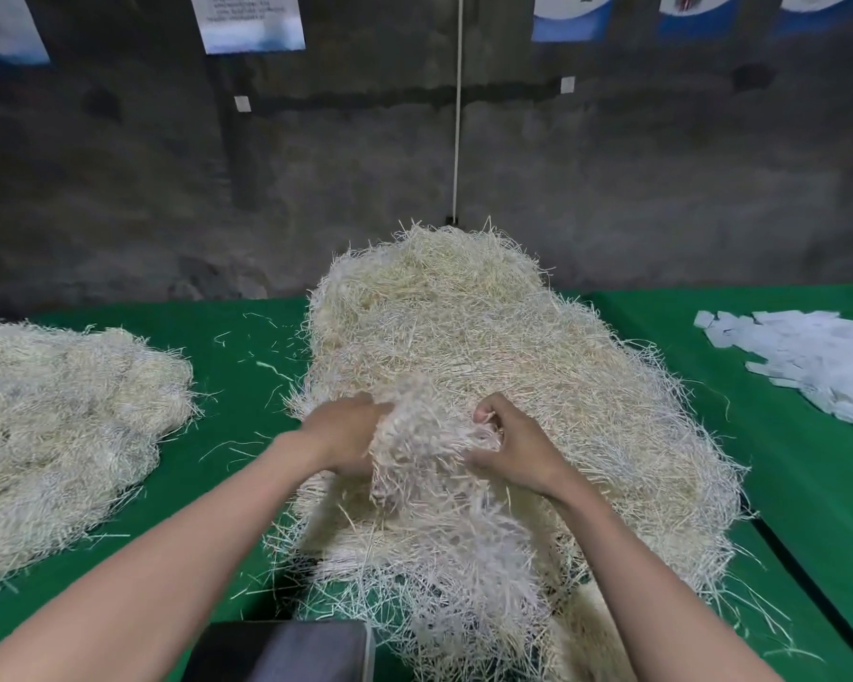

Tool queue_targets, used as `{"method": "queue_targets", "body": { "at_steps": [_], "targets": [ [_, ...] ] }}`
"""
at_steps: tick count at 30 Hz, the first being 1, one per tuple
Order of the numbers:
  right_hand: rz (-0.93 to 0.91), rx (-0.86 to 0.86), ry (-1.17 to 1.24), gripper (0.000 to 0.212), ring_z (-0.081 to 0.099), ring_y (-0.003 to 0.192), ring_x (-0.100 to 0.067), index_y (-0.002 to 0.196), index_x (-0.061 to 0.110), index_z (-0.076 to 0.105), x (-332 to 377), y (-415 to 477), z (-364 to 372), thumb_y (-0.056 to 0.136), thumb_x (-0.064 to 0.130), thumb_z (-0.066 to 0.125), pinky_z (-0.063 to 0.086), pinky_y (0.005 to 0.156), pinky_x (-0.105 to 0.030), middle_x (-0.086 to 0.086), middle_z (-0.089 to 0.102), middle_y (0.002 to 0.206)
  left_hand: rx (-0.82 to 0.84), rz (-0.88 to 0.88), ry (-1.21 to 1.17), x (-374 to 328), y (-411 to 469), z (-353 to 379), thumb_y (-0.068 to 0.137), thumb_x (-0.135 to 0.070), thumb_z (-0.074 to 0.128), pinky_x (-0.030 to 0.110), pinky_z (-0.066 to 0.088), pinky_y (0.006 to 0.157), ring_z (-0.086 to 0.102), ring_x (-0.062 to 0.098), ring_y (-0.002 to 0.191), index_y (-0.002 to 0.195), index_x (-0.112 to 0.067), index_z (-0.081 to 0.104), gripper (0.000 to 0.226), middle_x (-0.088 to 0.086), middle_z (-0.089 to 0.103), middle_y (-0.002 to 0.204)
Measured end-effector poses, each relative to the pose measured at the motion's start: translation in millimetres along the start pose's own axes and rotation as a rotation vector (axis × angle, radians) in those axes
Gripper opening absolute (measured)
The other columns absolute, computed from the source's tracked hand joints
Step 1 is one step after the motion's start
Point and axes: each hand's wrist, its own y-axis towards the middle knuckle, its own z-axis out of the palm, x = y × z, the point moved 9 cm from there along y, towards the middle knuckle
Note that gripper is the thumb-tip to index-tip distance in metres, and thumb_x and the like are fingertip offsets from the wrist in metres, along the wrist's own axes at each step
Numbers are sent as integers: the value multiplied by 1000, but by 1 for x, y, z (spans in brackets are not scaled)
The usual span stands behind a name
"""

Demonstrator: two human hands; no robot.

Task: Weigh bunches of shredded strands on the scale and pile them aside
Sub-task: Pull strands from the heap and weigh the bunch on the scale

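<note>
A big heap of pale shredded strands [488,337] lies on the green table [247,347] in front of me. Both hands grip one blurred bunch of strands [414,445] lifted from the heap's near side. My left hand [346,430] holds its left side, fingers buried in the strands. My right hand [508,445] pinches its right side with curled fingers. The dark grey scale [286,652] sits at the bottom edge, below my left forearm, with nothing on the part that shows. A second, flatter pile of strands [65,425] lies at the left.
White paper slips [808,356] are spread at the right on the green cloth. A dark seam [808,578] runs along the table at the right. Loose strands are scattered between the piles. A grey wall with a white cord [458,115] stands behind.
</note>
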Motion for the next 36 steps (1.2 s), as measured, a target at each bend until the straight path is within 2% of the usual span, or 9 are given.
{"method": "queue_targets", "body": {
  "at_steps": [6,11,15,19,23,26,29,32,36],
  "targets": [
    [4,-218,-410,39,41,53,-4,65,31,38,-18,-15,-17,79,-2,54,39,85,-31,10,44,54,-423,-155,192,38,-11,-44,81,-5,63,39,40,104,50,25,117,137,-20,46,61,10,52,130],
    [194,26,-378,28,54,79,-9,78,32,48,-54,-25,16,85,6,54,42,93,-31,17,51,78,-807,-211,-59,60,-32,-97,70,4,66,39,43,72,50,27,79,73,-2,65,7,17,61,92],
    [93,-168,-51,22,53,99,-13,100,26,50,-5,-11,-14,83,19,61,48,91,-35,11,52,102,-727,-203,-489,50,-18,-80,75,10,56,31,43,69,49,21,80,79,-5,55,15,10,54,90],
    [19,-138,73,76,53,102,-10,142,22,29,41,1,-25,78,20,69,46,95,-38,8,38,137,-520,-232,-809,40,-2,-57,81,7,54,25,45,52,50,12,61,110,0,56,30,7,54,81],
    [210,103,442,36,52,47,-8,118,7,52,38,8,8,84,7,65,43,45,-18,-7,61,86,-320,-262,-1013,20,4,-43,85,1,60,17,39,33,47,2,33,139,-3,36,60,6,60,68],
    [291,-283,548,16,45,44,-10,75,10,55,7,11,-26,91,12,53,39,44,-20,-2,54,65,-171,-234,-1134,25,-2,-31,73,-12,78,20,45,41,55,7,45,147,-15,24,91,11,68,97],
    [306,-470,350,16,49,54,-13,77,6,54,-17,4,-45,92,7,48,39,50,-24,-6,58,72,-220,-300,-1312,48,-8,-27,67,-16,77,38,50,92,65,21,97,132,-15,49,71,10,55,132],
    [371,-413,155,24,45,58,-12,69,13,46,-40,-8,-32,90,2,46,36,50,-20,0,49,70,-372,-427,-1711,71,-11,-23,82,-10,65,46,46,96,62,27,103,99,-7,66,17,13,63,118],
    [346,-206,506,19,55,60,-16,90,19,50,-36,-8,-7,90,0,47,44,50,-20,-5,59,89,-289,-356,-2016,53,-3,-21,80,-12,63,53,43,100,59,31,109,119,0,54,42,17,61,116]
  ]
}}
